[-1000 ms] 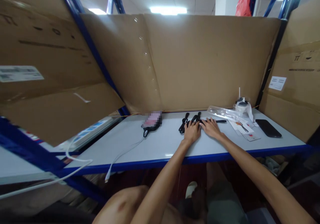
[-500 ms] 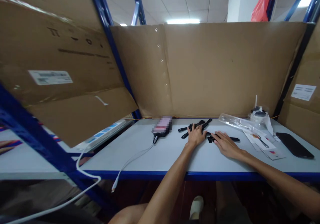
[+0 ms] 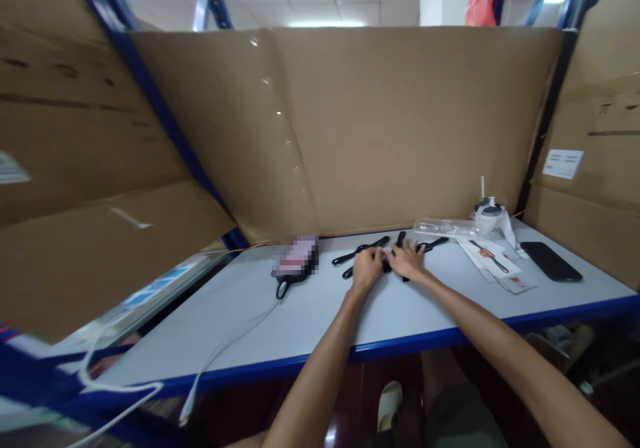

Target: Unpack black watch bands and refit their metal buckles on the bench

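Several long black strap-like pieces with rounded ends lie in a loose pile on the table; one black strap-like piece (image 3: 360,251) is to the left of my hands. My left hand (image 3: 367,268) is closed, its curled fingertips pinching at a dark piece in the pile. Close against it, my right hand (image 3: 409,260) has thumb and forefinger bent onto the same spot, the other fingers spread somewhat. The fingers mostly hide what is held. Another black piece (image 3: 436,243) sticks out beyond the right hand.
A pink-screened device in a black case (image 3: 297,261) lies left, beside a white cable (image 3: 220,351). On the right are printed cards (image 3: 500,271), a clear plastic tray (image 3: 443,227), a lidded cup (image 3: 487,218) and a black phone (image 3: 551,261). Cardboard (image 3: 400,128) walls the back.
The view has turned to the right. My hands have come together; the left has gone from spread flat to curled, and the right has moved off the lone piece toward the left.
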Demonstrator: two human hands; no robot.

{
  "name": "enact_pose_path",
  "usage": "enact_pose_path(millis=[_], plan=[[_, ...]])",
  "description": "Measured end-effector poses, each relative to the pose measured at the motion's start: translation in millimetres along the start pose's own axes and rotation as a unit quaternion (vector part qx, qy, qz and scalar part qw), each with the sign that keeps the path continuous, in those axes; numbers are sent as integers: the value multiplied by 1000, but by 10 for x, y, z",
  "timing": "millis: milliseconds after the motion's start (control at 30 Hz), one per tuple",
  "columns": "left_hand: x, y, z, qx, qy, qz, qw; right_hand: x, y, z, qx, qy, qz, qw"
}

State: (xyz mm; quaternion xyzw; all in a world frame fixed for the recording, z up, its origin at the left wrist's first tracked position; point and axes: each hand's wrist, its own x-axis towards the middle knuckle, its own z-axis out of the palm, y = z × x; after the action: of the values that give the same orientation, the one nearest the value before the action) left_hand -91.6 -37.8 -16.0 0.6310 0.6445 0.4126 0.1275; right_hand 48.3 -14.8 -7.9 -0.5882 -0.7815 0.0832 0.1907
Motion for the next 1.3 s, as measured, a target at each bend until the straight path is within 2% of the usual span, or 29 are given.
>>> enact_pose_path(millis=[100, 167, 267, 433, 600, 800, 933, 1100, 1233, 1300], plan=[[41, -67, -34, -3, 35, 0, 999, -81, -191, 70, 5, -19, 2, 1000], [67, -118, -34, -5, 58, 6, 998, -164, -253, 116, 11, -35, -38, 999], [87, -176, -5, 2, 39, 17, 999, -328, -249, 137, 12, -62, -103, 993], [70, -175, 52, 78, 10, 44, 996, -618, -11, -7, 10, -76, -212, 974], [55, -145, 65, 120, -1, 45, 992, -755, 351, -250, 2, -81, -264, 961], [67, -167, 64, 128, -14, 48, 991, -575, 678, -366, 6, -85, -226, 971], [98, -176, 53, 126, -23, 32, 991, -307, 681, -306, 28, -81, -171, 982], [132, -199, 25, 114, -35, 12, 993, -42, 368, -147, 57, -76, -97, 991], [160, -279, 31, 100, -6, 10, 995, -35, 1, 69, 62, -63, -52, 995], [185, -322, 41, 94, -5, 9, 996, -73, -141, 162, 62, -66, -55, 994]])
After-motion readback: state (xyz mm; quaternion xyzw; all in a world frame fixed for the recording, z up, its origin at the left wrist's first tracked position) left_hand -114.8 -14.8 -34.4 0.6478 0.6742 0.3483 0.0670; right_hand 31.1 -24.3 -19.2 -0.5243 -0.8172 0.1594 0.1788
